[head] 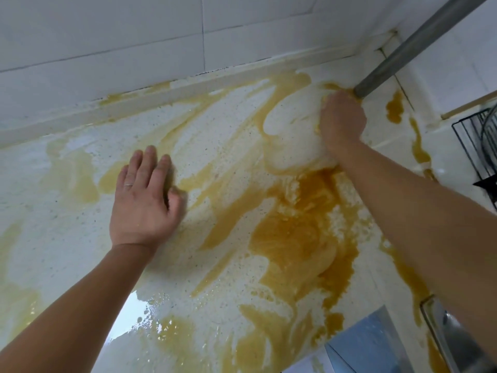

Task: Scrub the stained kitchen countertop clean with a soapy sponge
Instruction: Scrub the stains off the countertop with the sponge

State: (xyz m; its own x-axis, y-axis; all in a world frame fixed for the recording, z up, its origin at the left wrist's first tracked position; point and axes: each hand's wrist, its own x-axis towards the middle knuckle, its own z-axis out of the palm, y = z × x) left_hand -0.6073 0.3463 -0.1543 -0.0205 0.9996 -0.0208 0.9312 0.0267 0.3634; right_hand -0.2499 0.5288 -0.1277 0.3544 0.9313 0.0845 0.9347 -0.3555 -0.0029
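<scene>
**Right hand works at the pipe's foot, hemmed in by the corner**

The grey pipe slants down from the upper right and meets the countertop close to the back corner. The right hand presses down just left of the pipe's foot, nearly touching it. Its knuckles are up and its fingers curl under around the sponge, of which only a yellow sliver shows at the hand's left side. Left of that hand lies a pale patch ringed with brown liquid.

Behind the pipe's foot the room is tight. The countertop's raised back lip and the tiled wall run left from the corner, and a side wall closes in right of the pipe. Further right, a black wire rack stands at the frame's edge.

Toward the camera from the pipe, the thickest brown stain pools beside the right forearm, with foam around it. Nearer the camera again, a metal rim borders the countertop.

Well left of the pipe, the left hand lies flat on the wet surface, fingers straight and slightly spread, with a ring on one finger. The broadest open stretch of countertop runs between the two hands and on leftward, streaked with thinner stains.
</scene>
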